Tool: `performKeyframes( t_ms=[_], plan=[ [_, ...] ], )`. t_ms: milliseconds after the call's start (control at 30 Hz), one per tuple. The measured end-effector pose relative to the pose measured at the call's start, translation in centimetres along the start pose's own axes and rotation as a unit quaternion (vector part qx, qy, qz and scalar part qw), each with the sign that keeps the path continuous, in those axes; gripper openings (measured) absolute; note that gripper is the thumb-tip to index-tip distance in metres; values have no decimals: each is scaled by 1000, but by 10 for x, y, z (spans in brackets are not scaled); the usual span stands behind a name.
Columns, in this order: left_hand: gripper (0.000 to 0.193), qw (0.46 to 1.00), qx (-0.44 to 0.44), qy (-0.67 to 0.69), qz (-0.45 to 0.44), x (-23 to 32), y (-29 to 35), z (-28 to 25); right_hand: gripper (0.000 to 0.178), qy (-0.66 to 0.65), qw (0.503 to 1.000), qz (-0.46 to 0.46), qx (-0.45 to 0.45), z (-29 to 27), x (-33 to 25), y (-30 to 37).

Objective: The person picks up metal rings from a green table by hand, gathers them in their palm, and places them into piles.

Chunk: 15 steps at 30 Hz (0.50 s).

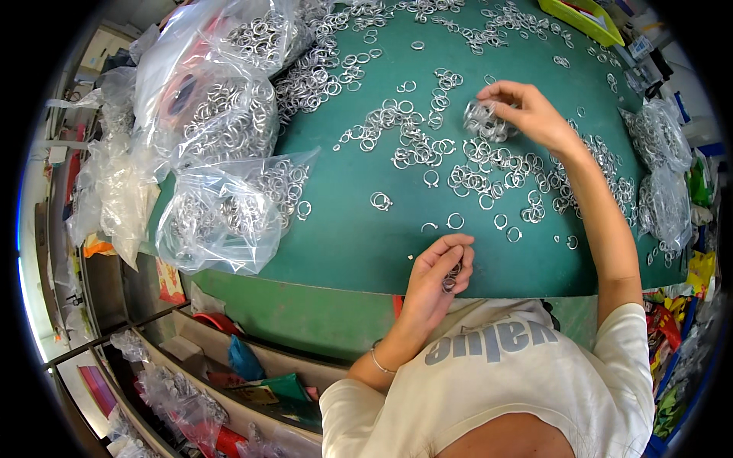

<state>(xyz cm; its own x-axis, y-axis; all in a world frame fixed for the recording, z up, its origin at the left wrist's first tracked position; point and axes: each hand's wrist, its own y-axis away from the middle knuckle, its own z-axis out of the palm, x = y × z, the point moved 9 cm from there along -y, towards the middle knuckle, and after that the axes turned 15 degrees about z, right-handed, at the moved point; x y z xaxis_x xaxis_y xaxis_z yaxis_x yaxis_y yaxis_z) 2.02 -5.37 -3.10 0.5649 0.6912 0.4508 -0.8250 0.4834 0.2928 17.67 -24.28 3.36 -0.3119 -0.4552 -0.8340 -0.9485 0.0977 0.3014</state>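
Small silvery metal rings, some showing a gap or a small lug, lie in loose clusters across the green tabletop. My right hand reaches over the middle right of the table. Its thumb and fingers close on a clump of rings, which is blurred and hangs above other rings. Near the front edge, my left hand is curled round a few rings that show between thumb and fingers. How many it holds is hidden. A few single rings lie just beyond it.
Clear plastic bags full of rings crowd the table's left side, with an opened bag at its front corner. More bagged rings sit along the right edge. A yellow-green tray stands far right. Open drawers lie below left.
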Motion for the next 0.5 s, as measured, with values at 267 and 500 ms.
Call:
performKeyframes(
  t_ms=[267, 500],
  plan=[
    [17, 1000, 5, -17, 2, 0, -1, 1, 51, 276, 900, -309, 138, 115, -70, 29],
    [17, 999, 17, -26, 12, 7, 0, -5, 20, 178, 947, -268, 5, 124, -47, 42]
  ],
)
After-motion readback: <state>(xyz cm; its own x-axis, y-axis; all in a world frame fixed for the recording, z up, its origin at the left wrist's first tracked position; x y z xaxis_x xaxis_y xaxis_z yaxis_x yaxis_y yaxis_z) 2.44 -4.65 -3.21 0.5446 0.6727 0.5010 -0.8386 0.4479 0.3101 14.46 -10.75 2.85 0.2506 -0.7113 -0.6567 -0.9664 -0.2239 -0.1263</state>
